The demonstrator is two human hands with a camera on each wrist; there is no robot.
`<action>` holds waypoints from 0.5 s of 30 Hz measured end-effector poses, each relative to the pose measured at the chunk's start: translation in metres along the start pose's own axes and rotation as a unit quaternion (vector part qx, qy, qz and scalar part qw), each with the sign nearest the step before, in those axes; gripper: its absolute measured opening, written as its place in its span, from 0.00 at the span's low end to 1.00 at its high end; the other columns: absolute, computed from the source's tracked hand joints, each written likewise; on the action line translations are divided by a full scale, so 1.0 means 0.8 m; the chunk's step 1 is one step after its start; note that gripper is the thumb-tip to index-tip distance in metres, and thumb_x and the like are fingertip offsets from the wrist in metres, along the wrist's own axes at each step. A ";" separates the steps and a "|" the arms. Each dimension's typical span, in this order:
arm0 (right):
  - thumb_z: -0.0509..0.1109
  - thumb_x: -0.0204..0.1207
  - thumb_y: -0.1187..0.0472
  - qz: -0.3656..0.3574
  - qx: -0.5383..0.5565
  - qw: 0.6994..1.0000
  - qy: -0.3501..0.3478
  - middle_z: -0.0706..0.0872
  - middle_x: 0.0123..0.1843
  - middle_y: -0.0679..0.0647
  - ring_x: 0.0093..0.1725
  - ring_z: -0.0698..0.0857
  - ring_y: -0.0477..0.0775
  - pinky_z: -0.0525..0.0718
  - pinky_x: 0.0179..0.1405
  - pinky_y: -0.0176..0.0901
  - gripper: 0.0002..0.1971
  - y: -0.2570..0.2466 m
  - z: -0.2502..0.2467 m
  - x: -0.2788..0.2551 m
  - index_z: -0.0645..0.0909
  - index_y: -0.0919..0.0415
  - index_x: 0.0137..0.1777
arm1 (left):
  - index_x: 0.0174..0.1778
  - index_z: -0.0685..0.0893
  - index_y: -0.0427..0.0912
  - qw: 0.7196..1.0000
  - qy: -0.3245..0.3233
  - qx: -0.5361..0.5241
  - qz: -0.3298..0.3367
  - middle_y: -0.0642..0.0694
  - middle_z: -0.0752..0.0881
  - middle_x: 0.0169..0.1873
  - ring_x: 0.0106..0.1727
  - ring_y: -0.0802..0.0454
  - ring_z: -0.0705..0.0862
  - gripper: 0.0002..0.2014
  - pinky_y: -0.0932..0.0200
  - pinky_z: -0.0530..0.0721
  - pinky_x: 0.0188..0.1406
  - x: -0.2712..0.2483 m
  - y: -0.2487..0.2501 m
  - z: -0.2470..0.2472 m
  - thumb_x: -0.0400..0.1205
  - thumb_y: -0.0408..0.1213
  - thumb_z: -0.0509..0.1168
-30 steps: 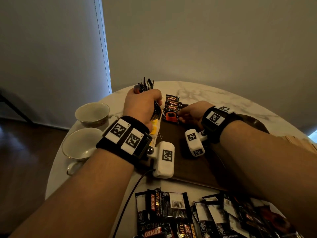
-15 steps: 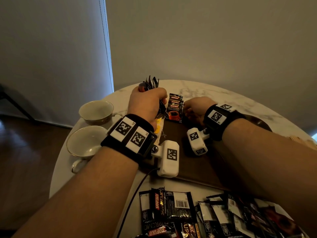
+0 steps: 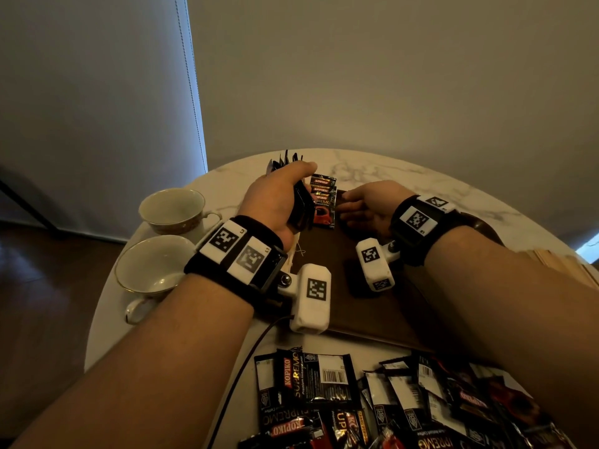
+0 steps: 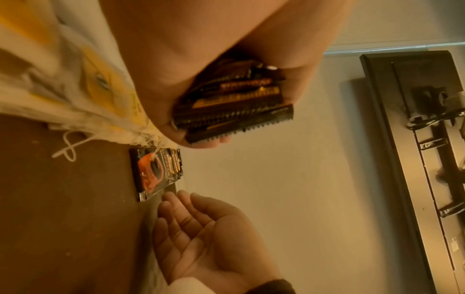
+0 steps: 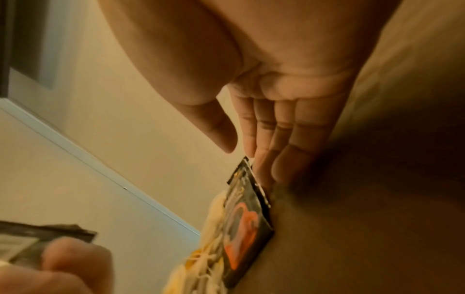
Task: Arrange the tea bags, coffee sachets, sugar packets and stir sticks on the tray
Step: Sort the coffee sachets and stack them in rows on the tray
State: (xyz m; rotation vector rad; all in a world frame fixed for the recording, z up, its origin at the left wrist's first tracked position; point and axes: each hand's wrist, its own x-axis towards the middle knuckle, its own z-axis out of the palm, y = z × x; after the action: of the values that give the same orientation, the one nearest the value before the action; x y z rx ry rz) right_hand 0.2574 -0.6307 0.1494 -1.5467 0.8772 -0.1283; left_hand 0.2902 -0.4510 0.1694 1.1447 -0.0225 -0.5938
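Coffee sachets (image 3: 299,202) in left hand (image 3: 275,197)

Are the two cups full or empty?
Empty: the far cup and near cup both show bare pale insides in the head view.

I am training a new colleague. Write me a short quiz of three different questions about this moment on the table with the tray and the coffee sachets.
1. True or false: the left hand grips a bundle of coffee sachets.
2. Multiple choice: the straight fingers of the right hand touch
A. a teacup
B. the row of sachets on the tray
C. the loose pile of sachets
3. Fill in the missing word: the two teacups stand to the ____ of the brown tray, seen from the person.

Key: 1 true; 2 B; 3 left.
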 end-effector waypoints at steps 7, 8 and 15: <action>0.73 0.81 0.59 -0.079 0.044 0.989 -0.120 0.85 0.35 0.51 0.33 0.82 0.48 0.79 0.34 0.41 0.06 0.008 -0.028 -0.064 0.85 0.59 0.55 | 0.65 0.81 0.30 0.997 -0.063 0.016 -0.050 0.30 0.90 0.51 0.48 0.34 0.92 0.14 0.37 0.91 0.55 -0.007 -0.001 0.006 0.84 0.30 0.64; 0.74 0.80 0.59 -0.083 0.036 0.985 -0.148 0.82 0.34 0.51 0.32 0.80 0.48 0.77 0.33 0.41 0.04 0.011 -0.030 -0.073 0.85 0.58 0.52 | 0.66 0.80 0.30 0.996 -0.066 0.024 -0.058 0.29 0.90 0.56 0.51 0.32 0.93 0.16 0.37 0.91 0.56 -0.009 -0.001 0.007 0.83 0.28 0.63; 0.77 0.76 0.70 -0.174 0.050 0.974 -0.138 0.83 0.35 0.53 0.30 0.79 0.48 0.79 0.28 0.40 0.10 0.031 -0.031 -0.083 0.80 0.57 0.44 | 0.65 0.83 0.31 0.992 -0.083 0.076 -0.064 0.31 0.91 0.58 0.51 0.35 0.94 0.14 0.45 0.94 0.43 -0.017 -0.010 0.015 0.83 0.29 0.70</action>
State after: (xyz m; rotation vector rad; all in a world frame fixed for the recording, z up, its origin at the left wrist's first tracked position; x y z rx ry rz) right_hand 0.1858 -0.6098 0.1596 -1.5665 0.3714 -0.2002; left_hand 0.2717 -0.4573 0.1711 1.2474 -0.1402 -0.8108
